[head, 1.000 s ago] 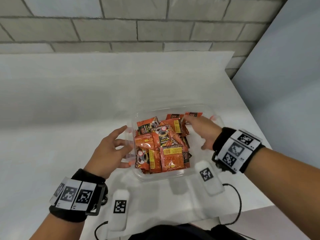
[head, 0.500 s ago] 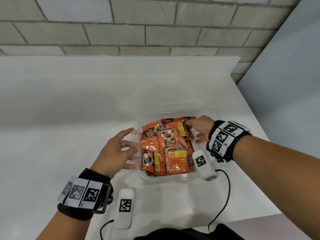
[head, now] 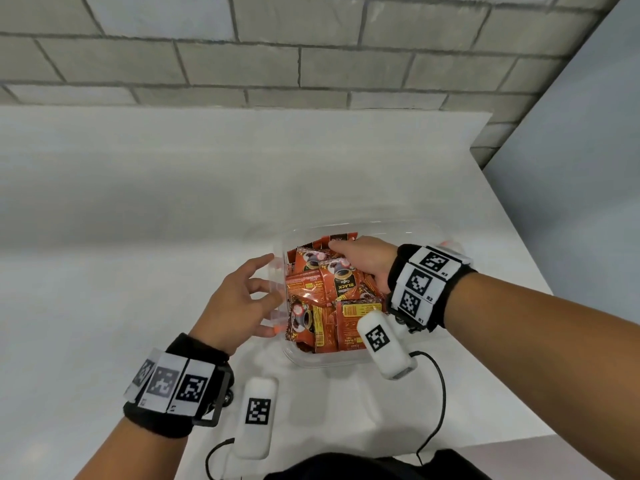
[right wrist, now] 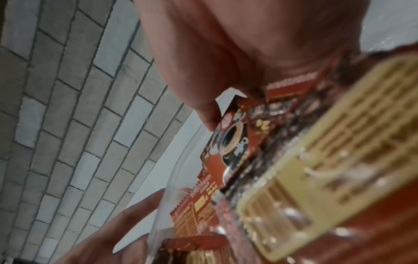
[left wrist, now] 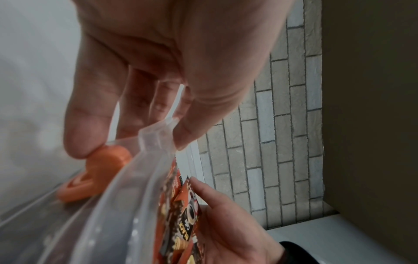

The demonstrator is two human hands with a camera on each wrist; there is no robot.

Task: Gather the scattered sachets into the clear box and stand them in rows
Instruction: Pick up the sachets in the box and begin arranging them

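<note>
Clear box (head: 360, 358) on the white desk (head: 138, 271), filled with red sachets (head: 341, 285) lying flat and overlapping, none yet upright in a row. The right hand (head: 363, 261) reaches inside over the far half of the box, its grip pinching the top edge of one sachet, so this hand is nearer the pile. The left hand (head: 239, 303) is outside the box's left wall, fingers extended against it, thumb on the rim, apparently steadying it.

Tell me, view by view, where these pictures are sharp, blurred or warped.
Head view: sharp, evenly lit, the brick wall bowed by the wide lens. Left wrist view: the left hand looms soft, the clear box rim blurred. Right wrist view: the nearest sachets badly out of focus.
</note>
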